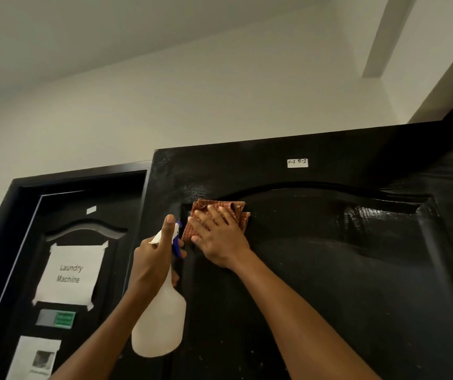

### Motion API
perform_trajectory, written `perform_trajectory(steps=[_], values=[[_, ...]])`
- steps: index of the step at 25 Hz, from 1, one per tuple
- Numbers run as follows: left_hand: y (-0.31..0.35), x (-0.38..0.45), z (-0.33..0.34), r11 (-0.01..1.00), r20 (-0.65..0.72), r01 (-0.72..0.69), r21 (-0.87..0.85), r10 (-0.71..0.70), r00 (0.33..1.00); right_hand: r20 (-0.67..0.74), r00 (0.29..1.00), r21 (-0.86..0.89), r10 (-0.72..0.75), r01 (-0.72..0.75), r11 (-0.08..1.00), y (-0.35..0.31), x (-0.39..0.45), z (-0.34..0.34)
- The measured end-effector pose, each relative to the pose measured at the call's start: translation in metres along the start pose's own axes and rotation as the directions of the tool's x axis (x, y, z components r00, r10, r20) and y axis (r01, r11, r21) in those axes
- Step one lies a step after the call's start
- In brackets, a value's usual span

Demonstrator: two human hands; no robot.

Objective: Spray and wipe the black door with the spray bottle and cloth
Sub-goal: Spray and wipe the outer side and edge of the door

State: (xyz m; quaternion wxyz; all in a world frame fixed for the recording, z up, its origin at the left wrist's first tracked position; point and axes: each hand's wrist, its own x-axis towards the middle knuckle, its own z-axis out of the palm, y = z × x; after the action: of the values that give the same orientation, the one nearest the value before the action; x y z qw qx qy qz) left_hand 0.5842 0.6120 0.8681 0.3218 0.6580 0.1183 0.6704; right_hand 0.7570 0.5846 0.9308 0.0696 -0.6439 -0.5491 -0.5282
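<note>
While the left hand grips a spray bottle by its neck, the right hand presses a cloth flat-fingered against the black door, high on its left side. Wet sheen shows nearby; pale specks lower down look unwiped.

Two black doors, one spray bottle, one cloth, two hands, three paper notices.
</note>
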Motion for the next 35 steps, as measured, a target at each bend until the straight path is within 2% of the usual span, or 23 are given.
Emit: perform_trajectory(steps=[2,3,4,5,7,8,9,10,11,14,16,20,25,29,32,34,35], values=[[-0.009,0.010,-0.026,1.000,-0.004,-0.002,0.002,0.002,1.000,0.003,0.999,-0.033,-0.037,0.037,0.999,-0.005,0.008,-0.001],[-0.012,0.015,-0.036,1.000,-0.003,-0.004,0.003,0.004,1.000,-0.042,0.999,-0.059,-0.019,0.016,0.998,0.002,0.005,0.001],[-0.013,0.020,-0.045,1.000,0.002,-0.008,0.004,0.008,1.000,-0.117,0.992,-0.073,0.052,-0.060,0.996,0.009,-0.002,0.003],[-0.016,0.026,-0.053,1.000,0.013,-0.018,0.004,0.018,1.000,-0.209,0.961,-0.059,0.183,-0.199,0.978,0.018,-0.011,0.007],[-0.022,0.036,-0.067,0.999,0.034,-0.031,-0.015,0.032,0.999,-0.324,0.787,0.068,0.524,-0.534,0.843,0.027,-0.024,0.012],[-0.025,0.039,-0.071,0.999,0.043,-0.031,-0.025,0.032,0.999,-0.307,0.703,0.129,0.642,-0.637,0.760,0.027,-0.023,0.013],[-0.029,0.042,-0.076,0.999,0.052,-0.031,-0.029,0.033,0.998,-0.276,0.666,0.150,0.693,-0.682,0.715,0.019,-0.018,0.014],[-0.032,0.044,-0.078,0.999,0.058,-0.032,-0.024,0.034,0.998,-0.262,0.684,0.131,0.681,-0.674,0.727,0.006,-0.011,0.016],[-0.036,0.046,-0.080,0.999,0.069,-0.036,-0.022,0.038,0.997,-0.261,0.741,0.093,0.619,-0.618,0.780,-0.009,-0.003,0.019],[-0.043,0.054,-0.085,0.999,0.108,-0.047,-0.022,0.049,0.993,-0.190,0.925,0.002,0.330,-0.336,0.942,-0.057,0.010,0.032],[-0.046,0.057,-0.088,0.998,0.121,-0.051,-0.026,0.054,0.991,-0.120,0.960,-0.008,0.254,-0.256,0.967,-0.069,0.013,0.035],[-0.051,0.060,-0.101,0.998,0.145,-0.036,-0.044,0.042,0.988,-0.072,0.959,-0.075,0.275,-0.280,0.957,-0.062,0.017,0.033],[-0.070,0.067,-0.116,0.998,0.131,-0.017,-0.059,0.025,0.991,-0.119,0.930,-0.031,0.347,-0.353,0.935,-0.070,0.038,0.029],[-0.079,0.063,-0.122,0.997,0.157,0.023,-0.071,-0.011,0.988,-0.194,0.947,-0.027,0.257,-0.267,0.963,-0.069,0.010,0.036],[-0.080,0.051,-0.120,0.994,0.194,0.053,-0.094,-0.034,0.980,-0.157,0.967,-0.104,0.202,-0.219,0.970,-0.056,-0.017,0.041],[-0.078,0.047,-0.116,0.991,0.225,0.060,-0.118,-0.032,0.974,-0.208,0.910,-0.077,0.358,-0.381,0.921,-0.052,-0.025,0.049],[-0.076,0.046,-0.114,0.989,0.231,0.068,-0.134,-0.036,0.972,-0.251,0.843,-0.021,0.476,-0.496,0.868,-0.054,-0.024,0.053]])
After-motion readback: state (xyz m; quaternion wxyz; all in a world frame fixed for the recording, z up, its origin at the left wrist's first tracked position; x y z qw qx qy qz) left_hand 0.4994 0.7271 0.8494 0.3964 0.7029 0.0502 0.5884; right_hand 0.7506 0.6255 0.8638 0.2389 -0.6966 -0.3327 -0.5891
